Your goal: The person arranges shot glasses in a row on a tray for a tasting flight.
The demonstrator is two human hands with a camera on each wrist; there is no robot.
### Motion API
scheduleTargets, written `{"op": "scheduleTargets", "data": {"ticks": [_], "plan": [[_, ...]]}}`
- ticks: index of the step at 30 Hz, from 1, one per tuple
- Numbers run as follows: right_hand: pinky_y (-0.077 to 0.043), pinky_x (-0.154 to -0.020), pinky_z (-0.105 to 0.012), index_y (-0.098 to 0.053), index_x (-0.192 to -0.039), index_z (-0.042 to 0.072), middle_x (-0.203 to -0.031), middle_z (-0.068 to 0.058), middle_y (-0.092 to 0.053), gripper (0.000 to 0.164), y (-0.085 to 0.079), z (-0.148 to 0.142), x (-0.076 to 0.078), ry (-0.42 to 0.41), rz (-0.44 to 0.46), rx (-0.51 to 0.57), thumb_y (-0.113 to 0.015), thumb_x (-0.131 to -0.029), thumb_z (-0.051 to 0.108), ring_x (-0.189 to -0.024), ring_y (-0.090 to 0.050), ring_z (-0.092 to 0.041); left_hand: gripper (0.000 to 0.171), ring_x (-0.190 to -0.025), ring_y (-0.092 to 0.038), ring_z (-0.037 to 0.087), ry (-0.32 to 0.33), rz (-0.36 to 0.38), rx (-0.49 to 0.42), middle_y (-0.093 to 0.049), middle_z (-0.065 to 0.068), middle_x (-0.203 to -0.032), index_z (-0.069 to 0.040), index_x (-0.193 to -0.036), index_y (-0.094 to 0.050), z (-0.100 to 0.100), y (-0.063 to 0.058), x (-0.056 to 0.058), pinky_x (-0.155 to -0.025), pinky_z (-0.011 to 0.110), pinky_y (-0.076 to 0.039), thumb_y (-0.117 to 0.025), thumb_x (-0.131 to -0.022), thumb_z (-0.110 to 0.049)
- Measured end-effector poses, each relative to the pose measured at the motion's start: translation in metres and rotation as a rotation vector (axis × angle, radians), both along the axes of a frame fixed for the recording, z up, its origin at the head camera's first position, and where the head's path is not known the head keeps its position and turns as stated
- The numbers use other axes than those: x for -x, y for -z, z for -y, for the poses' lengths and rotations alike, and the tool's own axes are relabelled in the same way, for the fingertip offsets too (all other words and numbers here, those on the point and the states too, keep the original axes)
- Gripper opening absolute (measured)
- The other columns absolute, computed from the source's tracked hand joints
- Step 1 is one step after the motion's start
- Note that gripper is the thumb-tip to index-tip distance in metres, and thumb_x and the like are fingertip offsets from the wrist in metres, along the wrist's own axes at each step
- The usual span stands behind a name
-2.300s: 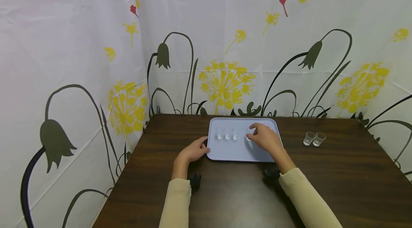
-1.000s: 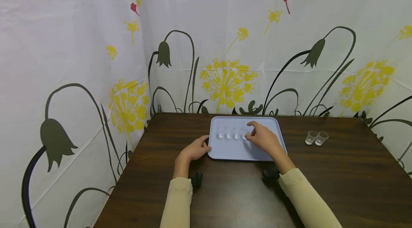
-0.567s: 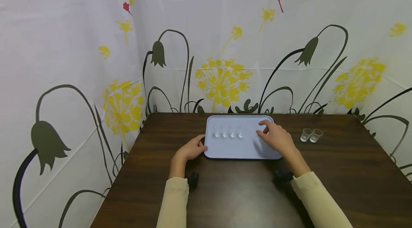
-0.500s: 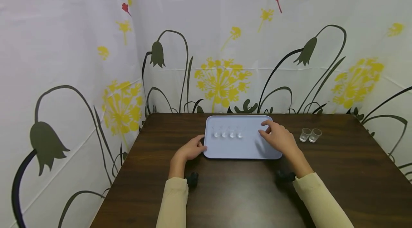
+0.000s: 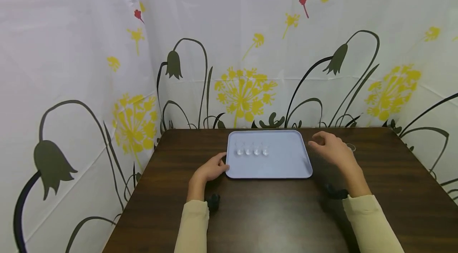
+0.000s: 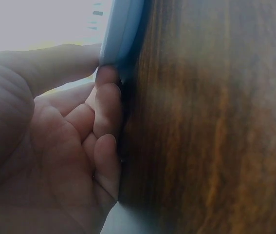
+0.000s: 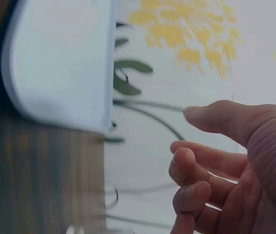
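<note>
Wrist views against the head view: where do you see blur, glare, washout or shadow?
Head view: mostly sharp, with soft glare on the near part of the table and a dark shadow beside the right sleeve; left wrist view: the table's grain blurred, upper left washed out to near white; right wrist view: tray and patterned backdrop out of focus, right hand crisper.

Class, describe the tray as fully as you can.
The tray is pale blue and rectangular, with rounded corners, a low rim and a plastic look. It lies flat near the far edge of the dark table. Four small clear cups stand in a row on its left half. The left hand grips its left edge.
</note>
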State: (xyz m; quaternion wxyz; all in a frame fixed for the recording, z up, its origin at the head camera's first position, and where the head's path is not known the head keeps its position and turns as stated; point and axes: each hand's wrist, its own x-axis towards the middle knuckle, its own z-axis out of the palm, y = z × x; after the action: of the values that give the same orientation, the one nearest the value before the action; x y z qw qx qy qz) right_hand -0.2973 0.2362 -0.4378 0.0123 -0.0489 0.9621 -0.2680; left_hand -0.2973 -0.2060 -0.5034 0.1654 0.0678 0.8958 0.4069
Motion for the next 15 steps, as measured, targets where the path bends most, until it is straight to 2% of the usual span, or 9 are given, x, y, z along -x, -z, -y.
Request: {"op": "scheduleTargets", "data": {"ticks": [8, 15], "plan": [[-0.053, -0.07, -0.051, -0.053, -0.153, 0.007, -0.13, -0.025, -0.071, 0.069, -0.008, -0.032, -0.001, 0.063, 0.077, -0.051, -0.06, -0.105, 0.057, -0.095, -0.074, -0.036, 0.065, -0.066, -0.044, 0.015, 0.025, -0.016, -0.012, -0.053, 0.001, -0.08, 0.002, -0.165, -0.036, 0.0, 0.0, 0.003, -0.065, 0.029, -0.038, -0.062, -0.108, -0.016], [-0.05, -0.081, -0.065, -0.044, -0.158, 0.005, -0.144, -0.029, -0.063, 0.074, -0.007, -0.046, -0.001, 0.105, 0.141, -0.089, -0.061, -0.105, 0.054, -0.12, -0.065, -0.054, 0.064, -0.067, -0.045, 0.015, 0.026, -0.012, -0.007, -0.053, 0.001, -0.081, 0.002, -0.164, -0.037, 0.0, -0.001, 0.0, -0.066, 0.03, -0.039, -0.062, -0.107, -0.016]]}}
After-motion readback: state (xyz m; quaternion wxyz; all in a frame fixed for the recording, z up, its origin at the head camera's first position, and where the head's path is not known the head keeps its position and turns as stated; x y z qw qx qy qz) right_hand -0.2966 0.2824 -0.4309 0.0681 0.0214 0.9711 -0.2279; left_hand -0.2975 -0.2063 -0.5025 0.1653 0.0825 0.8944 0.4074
